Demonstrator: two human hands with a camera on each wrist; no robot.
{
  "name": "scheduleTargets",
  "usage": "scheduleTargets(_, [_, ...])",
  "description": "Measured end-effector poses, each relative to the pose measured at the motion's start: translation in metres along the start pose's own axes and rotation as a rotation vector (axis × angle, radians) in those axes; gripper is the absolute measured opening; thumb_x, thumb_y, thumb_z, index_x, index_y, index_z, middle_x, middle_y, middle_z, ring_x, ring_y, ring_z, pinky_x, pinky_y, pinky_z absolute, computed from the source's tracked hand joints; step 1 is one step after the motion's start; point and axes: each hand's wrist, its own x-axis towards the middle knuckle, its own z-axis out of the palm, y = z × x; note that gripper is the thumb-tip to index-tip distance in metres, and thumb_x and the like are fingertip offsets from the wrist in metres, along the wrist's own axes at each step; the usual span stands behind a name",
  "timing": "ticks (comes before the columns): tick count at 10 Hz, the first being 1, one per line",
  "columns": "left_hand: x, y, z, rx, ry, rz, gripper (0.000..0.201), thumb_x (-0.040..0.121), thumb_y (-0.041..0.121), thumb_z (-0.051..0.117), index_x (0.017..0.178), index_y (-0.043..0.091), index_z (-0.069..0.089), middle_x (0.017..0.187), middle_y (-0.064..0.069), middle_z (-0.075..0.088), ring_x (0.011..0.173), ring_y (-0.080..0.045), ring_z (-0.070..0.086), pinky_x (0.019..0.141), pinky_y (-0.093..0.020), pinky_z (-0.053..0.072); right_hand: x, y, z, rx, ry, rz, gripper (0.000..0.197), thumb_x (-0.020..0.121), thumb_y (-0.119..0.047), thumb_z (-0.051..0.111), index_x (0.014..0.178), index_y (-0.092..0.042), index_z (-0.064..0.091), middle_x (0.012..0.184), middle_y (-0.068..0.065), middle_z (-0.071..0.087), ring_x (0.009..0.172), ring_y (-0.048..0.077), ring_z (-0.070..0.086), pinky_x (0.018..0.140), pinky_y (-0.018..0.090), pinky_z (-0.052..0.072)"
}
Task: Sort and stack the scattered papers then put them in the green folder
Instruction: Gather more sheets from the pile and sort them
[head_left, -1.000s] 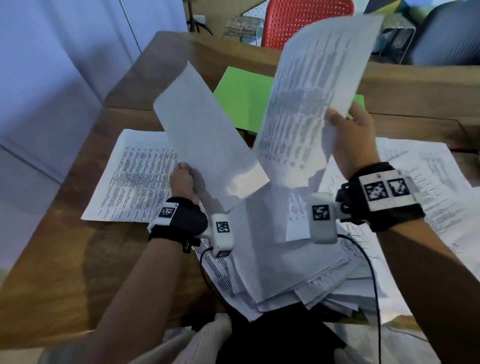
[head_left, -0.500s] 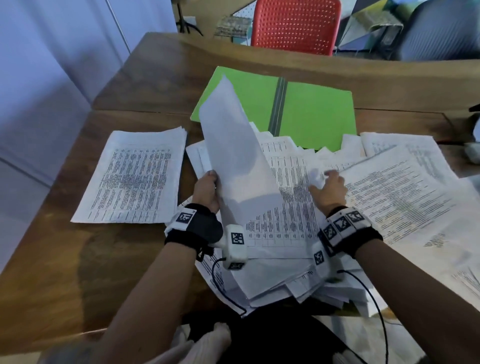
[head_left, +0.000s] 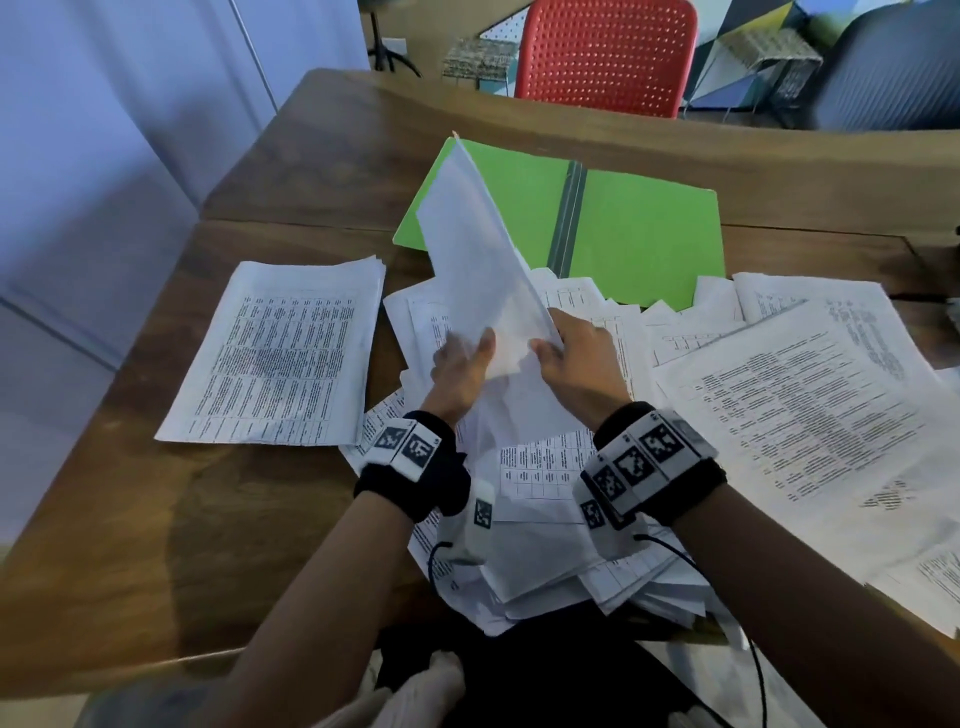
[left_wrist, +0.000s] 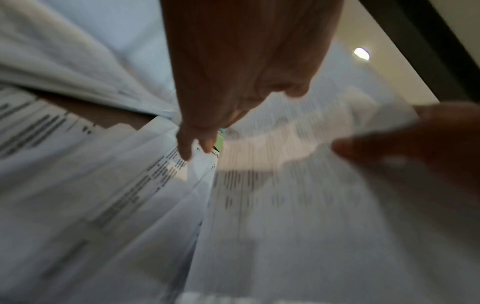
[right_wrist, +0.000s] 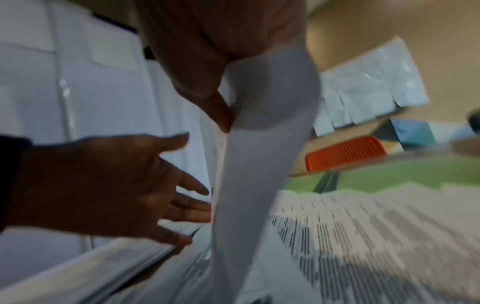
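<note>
One white sheet (head_left: 483, 270) stands nearly upright over the middle of the paper pile (head_left: 540, 467). My right hand (head_left: 569, 358) pinches its lower right edge, with the thumb (right_wrist: 218, 111) on the sheet (right_wrist: 259, 164). My left hand (head_left: 460, 371) is at the sheet's left side. In the right wrist view this left hand (right_wrist: 109, 185) has its fingers spread straight. The green folder (head_left: 644, 234) lies open flat behind the pile. A squared stack of printed papers (head_left: 280, 353) lies on the left.
Loose printed sheets (head_left: 779, 405) fan out over the right half of the wooden table (head_left: 130, 519) and overlap the folder's near edge. A red chair (head_left: 602, 52) stands beyond the far edge. Pale cabinet doors run along the left.
My right hand laid its raised printed sheet on the pile, then moved left and took the upright sheet's lower edge. My left hand loosened its grip and spread its fingers.
</note>
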Motion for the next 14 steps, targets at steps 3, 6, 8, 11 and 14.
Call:
scheduleTargets(3, [-0.006, -0.016, -0.063, -0.643, 0.112, -0.139, 0.103, 0.071, 0.072, 0.052, 0.144, 0.003, 0.031, 0.142, -0.008, 0.041, 0.136, -0.028, 0.037, 0.111, -0.035, 0.036, -0.002, 0.031, -0.018, -0.015, 0.112, -0.162, 0.027, 0.075, 0.003, 0.054, 0.084, -0.012, 0.075, 0.115, 0.002, 0.066, 0.117, 0.024, 0.044, 0.091, 0.031, 0.017])
scheduleTargets(6, [0.014, -0.029, -0.04, 0.167, -0.146, -0.123, 0.031, 0.086, 0.006, 0.063, 0.115, -0.006, 0.06, 0.101, -0.014, 0.065, 0.087, -0.022, 0.061, 0.077, -0.026, 0.046, 0.014, 0.104, -0.016, -0.089, -0.101, 0.134, 0.04, 0.084, -0.005, 0.061, 0.121, -0.02, 0.061, 0.147, 0.015, 0.028, 0.134, 0.034, 0.026, 0.114, 0.05, 0.022])
scheduleTargets(8, [0.019, -0.046, -0.015, 0.426, 0.212, -0.024, 0.019, 0.086, 0.005, 0.055, 0.1, -0.005, 0.061, 0.093, -0.02, 0.055, 0.089, -0.028, 0.054, 0.066, -0.023, 0.038, 0.006, 0.103, -0.012, 0.263, 0.096, 0.746, 0.06, 0.095, -0.038, 0.042, 0.14, -0.001, 0.028, 0.146, 0.023, 0.032, 0.134, 0.034, 0.034, 0.111, 0.041, 0.028])
scheduleTargets(11, [0.039, -0.031, -0.023, 0.311, 0.301, -0.329, 0.084, 0.082, 0.039, 0.066, 0.145, 0.005, 0.021, 0.15, -0.019, 0.018, 0.139, -0.037, 0.021, 0.115, -0.045, 0.023, 0.002, 0.081, 0.025, 0.093, -0.172, 0.693, 0.044, 0.09, -0.007, 0.045, 0.133, -0.001, 0.036, 0.13, 0.022, 0.05, 0.119, 0.034, 0.048, 0.086, 0.03, 0.039])
scheduleTargets(14, [0.029, -0.019, -0.016, 0.507, 0.257, 0.25, 0.042, 0.091, 0.0, 0.044, 0.133, 0.003, 0.045, 0.126, -0.02, 0.059, 0.117, -0.036, 0.054, 0.093, -0.032, 0.042, 0.011, 0.097, 0.03, 0.207, -0.234, 0.681, 0.058, 0.086, -0.009, 0.055, 0.135, 0.001, 0.025, 0.113, 0.013, 0.043, 0.105, 0.028, 0.045, 0.081, 0.034, 0.038])
